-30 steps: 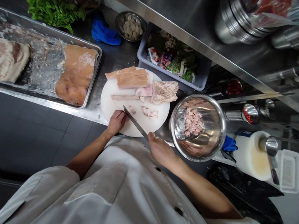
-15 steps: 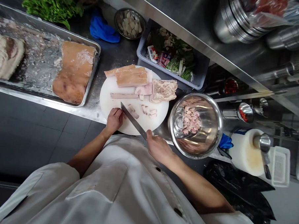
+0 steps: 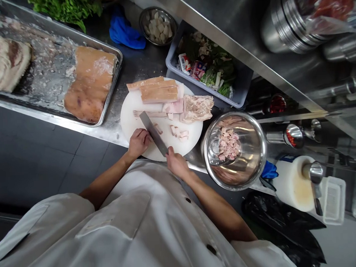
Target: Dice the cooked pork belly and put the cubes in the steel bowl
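Note:
My right hand (image 3: 177,164) grips the handle of a broad kitchen knife (image 3: 153,133), its blade slanting across the round white cutting board (image 3: 130,118). My left hand (image 3: 139,143) is closed at the board's near left edge, fingers curled beside the blade on a piece of pork, mostly hidden by the fingers and the knife. Just past the blade, small cut pork pieces (image 3: 179,133) lie on the board. Farther back are a thin pork strip (image 3: 150,114), skin-on pork strips (image 3: 159,91) and a pale fatty pork chunk (image 3: 198,108).
Right of the board stands a steel bowl (image 3: 206,146) holding chopped meat (image 3: 228,144). A metal tray (image 3: 53,72) with pork slabs lies left. Behind are a grey-blue bin (image 3: 205,87) of scraps, a small bowl of garlic cloves (image 3: 158,29) and a blue cloth (image 3: 126,31). A steel shelf (image 3: 236,44) overhangs the right.
My right hand and the knife handle have moved left, toward my left hand. The blade now stands steeper and covers pieces seen earlier. My left hand has barely moved.

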Tool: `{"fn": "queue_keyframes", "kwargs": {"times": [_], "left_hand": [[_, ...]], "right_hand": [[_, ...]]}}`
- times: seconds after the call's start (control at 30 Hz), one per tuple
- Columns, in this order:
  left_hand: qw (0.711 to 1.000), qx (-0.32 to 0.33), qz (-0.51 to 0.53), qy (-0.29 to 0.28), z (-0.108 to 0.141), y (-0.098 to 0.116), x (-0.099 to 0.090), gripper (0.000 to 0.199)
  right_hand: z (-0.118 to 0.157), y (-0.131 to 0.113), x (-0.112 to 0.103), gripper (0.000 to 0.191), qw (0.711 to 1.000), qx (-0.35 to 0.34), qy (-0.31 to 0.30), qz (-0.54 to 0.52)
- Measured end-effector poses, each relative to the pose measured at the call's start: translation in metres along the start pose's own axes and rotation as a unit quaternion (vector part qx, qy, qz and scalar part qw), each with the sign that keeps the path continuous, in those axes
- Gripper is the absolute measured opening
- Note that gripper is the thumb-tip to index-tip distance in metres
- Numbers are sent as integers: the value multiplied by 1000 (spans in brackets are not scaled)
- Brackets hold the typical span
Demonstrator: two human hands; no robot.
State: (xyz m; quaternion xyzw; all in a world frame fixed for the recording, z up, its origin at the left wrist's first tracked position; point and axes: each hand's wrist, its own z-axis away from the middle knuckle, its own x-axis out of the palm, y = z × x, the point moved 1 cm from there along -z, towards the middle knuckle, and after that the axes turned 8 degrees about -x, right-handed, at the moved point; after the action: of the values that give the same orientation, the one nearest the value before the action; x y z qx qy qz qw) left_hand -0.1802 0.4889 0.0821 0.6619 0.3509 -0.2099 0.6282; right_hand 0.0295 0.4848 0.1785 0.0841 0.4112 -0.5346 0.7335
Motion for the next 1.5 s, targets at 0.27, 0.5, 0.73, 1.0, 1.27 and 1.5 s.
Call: {"fn": "queue_keyframes", "kwargs": {"times": [0.27, 0.5, 0.73, 1.0, 1.27, 1.5], "left_hand": [[976, 56, -176, -115, -100, -12, -57, 37], [901, 46, -250, -353, -178, -17, -51, 27], [929, 96, -280, -222, -74, 9, -58, 29], [956, 116, -214, -165, -62, 16, -11, 24], [956, 138, -193, -172, -70, 10, 9, 25], [958, 135, -203, -151, -68, 8, 4, 26]], "right_hand": [[71, 38, 5, 30, 998, -59, -22, 24], [33, 45, 8, 35, 996, 41, 61, -55], [55, 67, 16, 40, 987, 84, 108, -90], [81, 27, 9, 31, 989, 126, 56, -46], [28, -7, -30, 31, 996, 89, 15, -25], [40, -2, -43, 26, 998, 63, 17, -7]]}}
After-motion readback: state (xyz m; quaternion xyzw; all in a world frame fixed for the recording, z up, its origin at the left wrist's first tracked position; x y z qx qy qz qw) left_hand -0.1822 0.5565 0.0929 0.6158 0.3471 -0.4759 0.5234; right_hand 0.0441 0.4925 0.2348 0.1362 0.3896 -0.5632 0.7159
